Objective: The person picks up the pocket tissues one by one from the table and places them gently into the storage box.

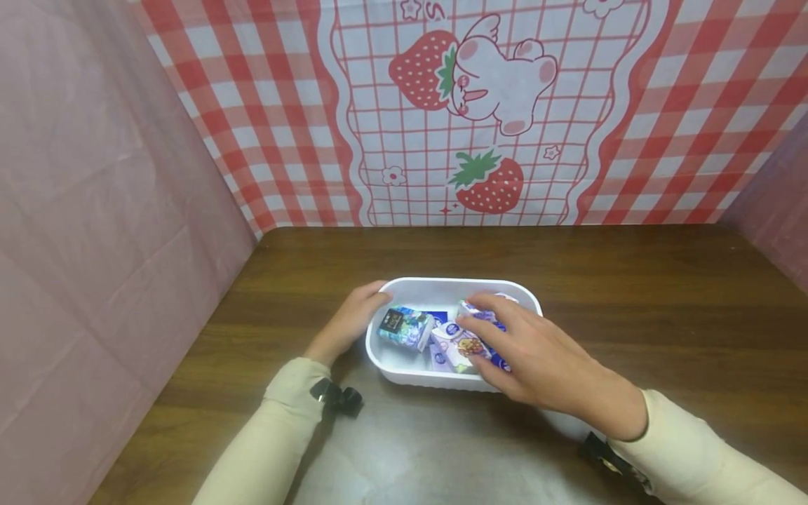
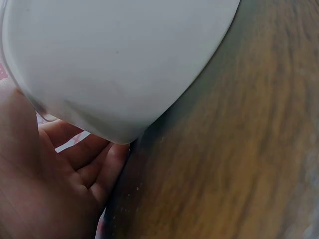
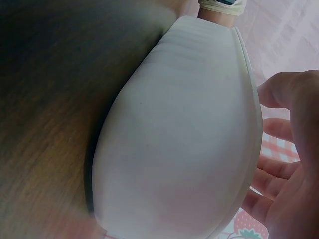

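A white oval plastic bin (image 1: pixel 404 379) stands on the table with several small packs in it that look like pocket tissues. At its left end, my left hand (image 1: pixel 353 313) grips the rim, thumb on top and fingers along the outer wall; the left wrist view shows these fingers against the bin (image 2: pixel 119 64). My right hand (image 1: pixel 536 351) reaches over the right end, fingers spread above a white-and-purple pack (image 1: pixel 463 345). Whether its fingertips touch that pack I cannot tell. A blue-green pack (image 1: pixel 405 330) with a black label lies toward the left. The right hand partly hides other purple-blue packs.
The brown wooden table (image 1: pixel 303 280) runs up to a red-and-white checked cloth (image 1: pixel 265 105) with strawberry prints at the back. A pale pink curtain (image 1: pixel 107 210) hangs on the left, and another pink cloth (image 1: pixel 776 189) on the right.
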`<state>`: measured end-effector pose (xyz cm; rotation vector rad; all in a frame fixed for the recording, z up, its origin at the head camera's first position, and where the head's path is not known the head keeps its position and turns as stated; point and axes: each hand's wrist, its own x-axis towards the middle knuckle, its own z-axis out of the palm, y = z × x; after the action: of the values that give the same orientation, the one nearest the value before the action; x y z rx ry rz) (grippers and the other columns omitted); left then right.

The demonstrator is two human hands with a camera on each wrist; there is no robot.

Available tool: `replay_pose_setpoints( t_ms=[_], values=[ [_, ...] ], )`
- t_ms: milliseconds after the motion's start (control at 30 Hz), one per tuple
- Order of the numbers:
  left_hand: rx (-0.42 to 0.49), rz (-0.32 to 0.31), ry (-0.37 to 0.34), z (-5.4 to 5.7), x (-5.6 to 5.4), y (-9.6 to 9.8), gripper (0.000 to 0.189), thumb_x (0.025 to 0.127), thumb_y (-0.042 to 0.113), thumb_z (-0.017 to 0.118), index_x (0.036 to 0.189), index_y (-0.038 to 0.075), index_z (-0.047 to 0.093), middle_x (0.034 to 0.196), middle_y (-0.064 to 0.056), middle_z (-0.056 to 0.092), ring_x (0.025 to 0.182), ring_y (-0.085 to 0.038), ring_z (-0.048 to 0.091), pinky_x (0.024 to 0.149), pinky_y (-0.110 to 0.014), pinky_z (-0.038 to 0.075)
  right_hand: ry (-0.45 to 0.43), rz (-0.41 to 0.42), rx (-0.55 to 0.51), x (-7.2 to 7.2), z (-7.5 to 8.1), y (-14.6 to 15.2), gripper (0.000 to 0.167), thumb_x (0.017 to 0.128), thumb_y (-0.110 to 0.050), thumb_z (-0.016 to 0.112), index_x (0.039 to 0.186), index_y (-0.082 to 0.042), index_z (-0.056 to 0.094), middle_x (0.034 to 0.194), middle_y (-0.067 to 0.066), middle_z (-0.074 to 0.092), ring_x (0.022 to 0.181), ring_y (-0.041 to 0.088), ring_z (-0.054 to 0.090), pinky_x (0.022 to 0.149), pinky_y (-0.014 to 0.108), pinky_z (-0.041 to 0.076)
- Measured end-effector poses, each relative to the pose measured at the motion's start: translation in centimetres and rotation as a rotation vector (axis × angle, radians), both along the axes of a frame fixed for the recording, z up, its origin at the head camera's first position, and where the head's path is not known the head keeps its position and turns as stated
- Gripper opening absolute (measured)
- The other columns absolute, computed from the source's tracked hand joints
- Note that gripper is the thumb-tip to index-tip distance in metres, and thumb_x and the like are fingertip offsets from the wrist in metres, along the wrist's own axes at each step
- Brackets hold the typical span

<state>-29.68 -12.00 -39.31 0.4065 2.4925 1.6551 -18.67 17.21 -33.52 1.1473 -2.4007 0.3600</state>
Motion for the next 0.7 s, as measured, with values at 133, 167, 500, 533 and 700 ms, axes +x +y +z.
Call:
replay_pose_setpoints(
  t_ms=[133,167,500,533,700],
  values=[
    [0.003,-0.006,0.006,-0.01,0.04,-0.01,0.036,0.102,0.023,0.051,0.131,0.005,0.063,0.12,-0.011,0.067,0.113,-0.026,0.062,0.102,-0.049,0.046,-0.003,-0.004,0.004,-0.01,0.01,0.1,0.049,0.089,-0.035,0.07,0.132,-0.011,0.064,0.138,0.014,0.055,0.119,0.029,0.059,0.09,0.049,0.055],
    [0.003,-0.006,0.008,0.01,0.06,0.0,0.036,0.102,0.023,0.051,0.131,0.005,0.063,0.12,-0.011,0.067,0.113,-0.026,0.061,0.102,-0.049,0.046,-0.003,-0.004,0.006,-0.03,0.0,0.13,0.049,0.089,-0.034,0.07,0.132,-0.011,0.064,0.138,0.014,0.055,0.119,0.029,0.059,0.09,0.05,0.055],
    [0.016,-0.008,0.004,-0.09,-0.02,-0.03,0.035,0.102,0.023,0.052,0.131,0.006,0.064,0.119,-0.01,0.068,0.111,-0.025,0.062,0.101,-0.047,0.047,-0.004,-0.013,0.02,-0.31,-0.18,0.29,0.045,0.09,-0.034,0.07,0.129,-0.012,0.067,0.135,0.013,0.057,0.118,0.028,0.06,0.089,0.05,0.055],
    [0.015,-0.006,0.003,-0.09,-0.02,-0.03,0.035,0.102,0.024,0.052,0.131,0.007,0.064,0.119,-0.01,0.068,0.111,-0.025,0.062,0.101,-0.047,0.047,-0.001,-0.012,0.02,-0.36,-0.19,0.3,0.044,0.09,-0.034,0.07,0.128,-0.012,0.067,0.134,0.013,0.058,0.118,0.028,0.059,0.089,0.05,0.055],
    [0.016,-0.002,-0.001,-0.05,0.02,-0.04,0.035,0.102,0.024,0.052,0.131,0.007,0.064,0.119,-0.01,0.068,0.111,-0.026,0.062,0.101,-0.047,0.047,0.006,-0.009,0.019,-0.56,-0.24,0.43,0.041,0.09,-0.034,0.07,0.124,-0.012,0.07,0.133,0.012,0.059,0.121,0.027,0.058,0.092,0.051,0.053]
  ],
)
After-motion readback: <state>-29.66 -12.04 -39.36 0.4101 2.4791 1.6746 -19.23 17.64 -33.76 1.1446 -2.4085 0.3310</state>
